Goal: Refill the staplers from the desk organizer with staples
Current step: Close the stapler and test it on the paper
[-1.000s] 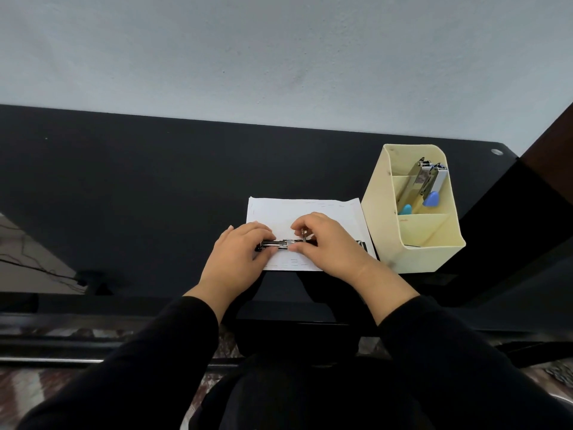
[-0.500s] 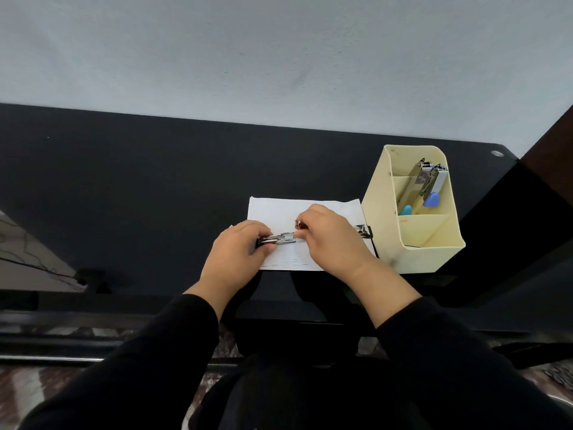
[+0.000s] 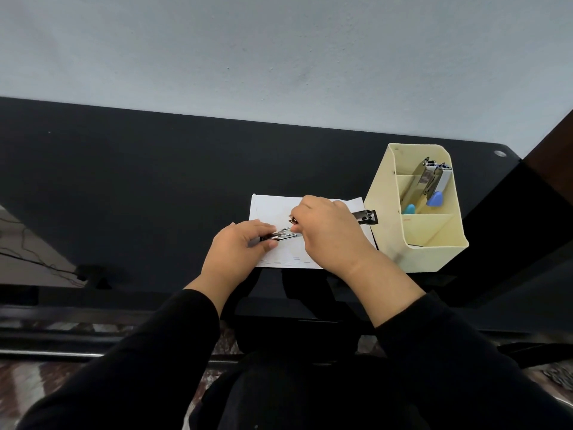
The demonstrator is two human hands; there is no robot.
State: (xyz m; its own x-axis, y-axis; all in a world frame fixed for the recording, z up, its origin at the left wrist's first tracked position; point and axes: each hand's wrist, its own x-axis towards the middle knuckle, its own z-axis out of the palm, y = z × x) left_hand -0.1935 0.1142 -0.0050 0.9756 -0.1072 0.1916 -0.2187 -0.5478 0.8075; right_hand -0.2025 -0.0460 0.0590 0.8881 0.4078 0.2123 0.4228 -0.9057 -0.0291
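A small metal stapler lies opened over a white sheet of paper on the black desk. My left hand pinches its left end. My right hand covers its right part, fingertips pinched at the magazine near a small metal piece; whether staples are between them I cannot tell. The stapler's far end sticks out past my right hand. A cream desk organizer stands to the right with two more staplers upright in its back compartment.
The black desk runs left and back to a pale wall. A dark wooden edge rises at the far right. A few loose staples lie on the paper's near edge. Cables hang at the left below the desk.
Both hands have lifted slightly away from me with the stapler. My right hand has slid up and right, uncovering the stapler's middle and its far end near the organizer.
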